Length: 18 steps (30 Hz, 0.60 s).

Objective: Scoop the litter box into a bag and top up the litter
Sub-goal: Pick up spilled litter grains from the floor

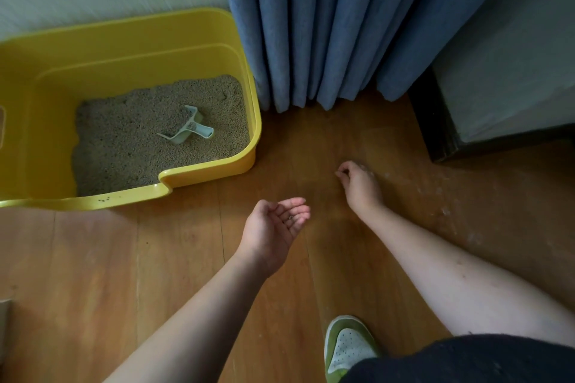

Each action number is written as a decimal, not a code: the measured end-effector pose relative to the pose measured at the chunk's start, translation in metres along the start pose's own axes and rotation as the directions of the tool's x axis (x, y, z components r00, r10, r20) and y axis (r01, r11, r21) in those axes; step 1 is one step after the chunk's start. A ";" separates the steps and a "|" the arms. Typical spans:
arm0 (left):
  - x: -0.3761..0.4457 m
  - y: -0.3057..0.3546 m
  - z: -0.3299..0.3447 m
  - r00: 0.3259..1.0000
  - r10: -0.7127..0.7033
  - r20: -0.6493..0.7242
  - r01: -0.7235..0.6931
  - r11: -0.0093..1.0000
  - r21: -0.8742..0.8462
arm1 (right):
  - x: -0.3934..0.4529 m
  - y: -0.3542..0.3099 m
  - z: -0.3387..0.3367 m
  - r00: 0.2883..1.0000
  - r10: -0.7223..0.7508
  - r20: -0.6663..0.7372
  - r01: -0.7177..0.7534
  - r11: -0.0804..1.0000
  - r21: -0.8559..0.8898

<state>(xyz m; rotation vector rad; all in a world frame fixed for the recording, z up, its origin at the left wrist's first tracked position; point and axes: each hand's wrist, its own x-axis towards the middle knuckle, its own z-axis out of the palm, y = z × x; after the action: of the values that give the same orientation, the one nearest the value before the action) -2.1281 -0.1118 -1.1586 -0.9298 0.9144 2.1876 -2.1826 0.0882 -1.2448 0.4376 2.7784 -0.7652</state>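
Note:
A yellow litter box (199,37) stands on the wooden floor at the left, against the wall. Grey-beige litter (130,146) fills its bottom, and a pale green scoop (188,130) lies on the litter near the right side. My left hand (275,228) is held palm up above the floor, fingers loosely cupped, with a few litter grains (291,217) lying on them. My right hand (357,182) reaches down to the floor further right, fingertips curled together at the boards as if pinching something too small to see.
Blue curtains (326,25) hang to the floor behind the hands. A dark piece of furniture (497,87) stands at the right. Pale dusty specks (445,211) dot the floor on the right. A green-and-white slipper (348,345) is at the bottom edge.

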 end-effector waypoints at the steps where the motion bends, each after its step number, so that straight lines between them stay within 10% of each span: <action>1: -0.001 0.000 0.000 1.000 -0.001 0.001 0.001 1.000 -0.001 | -0.001 -0.002 -0.003 1.000 0.023 0.009 -0.024 0.998 0.052; 5: -0.002 0.002 -0.003 1.000 0.004 -0.001 -0.004 1.000 -0.005 | -0.014 -0.012 -0.020 0.972 0.194 0.136 -0.236 0.823 0.516; 8: -0.003 0.003 -0.002 1.000 0.009 -0.003 -0.009 1.000 -0.003 | -0.034 -0.015 -0.025 0.907 0.237 0.349 -0.407 0.274 0.872; 11: -0.003 0.002 0.000 1.000 0.010 -0.009 -0.010 1.000 0.005 | -0.054 -0.018 -0.030 0.862 0.166 0.479 -0.452 -0.178 0.874; 18: -0.007 -0.005 0.000 1.000 -0.008 -0.013 0.008 1.000 -0.005 | -0.077 -0.020 -0.029 0.857 0.023 0.515 -0.480 -0.329 0.813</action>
<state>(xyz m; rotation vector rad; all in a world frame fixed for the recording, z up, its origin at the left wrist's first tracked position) -2.1200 -0.1108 -1.1552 -0.9491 0.9102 2.1802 -2.1213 0.0698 -1.1889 0.9997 0.7980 -2.5515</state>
